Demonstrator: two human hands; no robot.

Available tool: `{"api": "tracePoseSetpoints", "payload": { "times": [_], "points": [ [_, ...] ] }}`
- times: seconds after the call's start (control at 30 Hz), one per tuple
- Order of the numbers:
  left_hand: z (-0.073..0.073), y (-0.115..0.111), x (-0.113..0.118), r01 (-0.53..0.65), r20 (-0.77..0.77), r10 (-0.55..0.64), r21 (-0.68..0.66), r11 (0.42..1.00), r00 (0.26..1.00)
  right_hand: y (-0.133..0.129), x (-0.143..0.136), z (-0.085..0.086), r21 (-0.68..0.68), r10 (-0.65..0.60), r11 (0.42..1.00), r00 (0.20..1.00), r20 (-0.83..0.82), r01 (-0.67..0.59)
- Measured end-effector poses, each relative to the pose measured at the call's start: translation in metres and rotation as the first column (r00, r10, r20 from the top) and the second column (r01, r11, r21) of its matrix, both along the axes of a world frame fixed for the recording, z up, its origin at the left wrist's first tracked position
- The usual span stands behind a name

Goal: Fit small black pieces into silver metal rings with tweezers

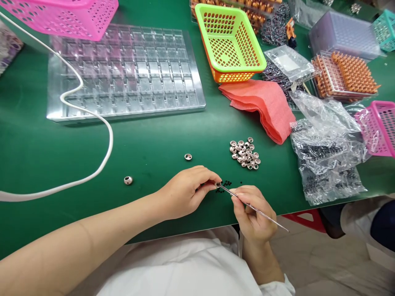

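Observation:
My left hand pinches a small silvery-pink metal shell between thumb and fingertips, just above the green table. In my right hand is a thin metal pick, its tip reaching the shell. Tiny black discs lie scattered beneath and beside the fingertips. Beyond my hands is a pile of similar metal shells with holes in them. One single shell sits behind my left hand, and another shell rests farther left. My fingers partly hide the held shell.
A clear compartmented tray lies at the back left, under a pink basket. A white cable curves across the left. Stacked green and orange baskets, a red cloth and plastic bags of parts occupy the right.

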State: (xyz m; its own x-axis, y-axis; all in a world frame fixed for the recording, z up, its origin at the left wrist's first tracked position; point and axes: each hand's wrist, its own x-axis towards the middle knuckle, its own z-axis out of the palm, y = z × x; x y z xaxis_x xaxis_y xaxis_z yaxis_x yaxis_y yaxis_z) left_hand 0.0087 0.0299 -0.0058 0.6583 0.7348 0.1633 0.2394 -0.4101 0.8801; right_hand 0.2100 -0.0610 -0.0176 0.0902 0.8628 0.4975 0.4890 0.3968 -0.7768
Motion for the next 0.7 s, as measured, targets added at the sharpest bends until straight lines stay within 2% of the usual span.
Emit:
{"api": "tracePoseSetpoints", "payload": {
  "times": [0.37,0.7],
  "points": [
    [0.0001,-0.0001,0.0012,0.001,-0.007,-0.001,-0.008,1.000,1.000,0.0008,0.0030,0.0017,0.044,0.056,0.997,0.996,0.064,-0.058],
    [-0.0009,-0.0007,0.0003,-0.014,-0.023,0.013,-0.033,0.999,1.000,0.0001,0.0003,0.0032,0.060,0.037,0.997,0.997,0.074,-0.042]
  ]
}}
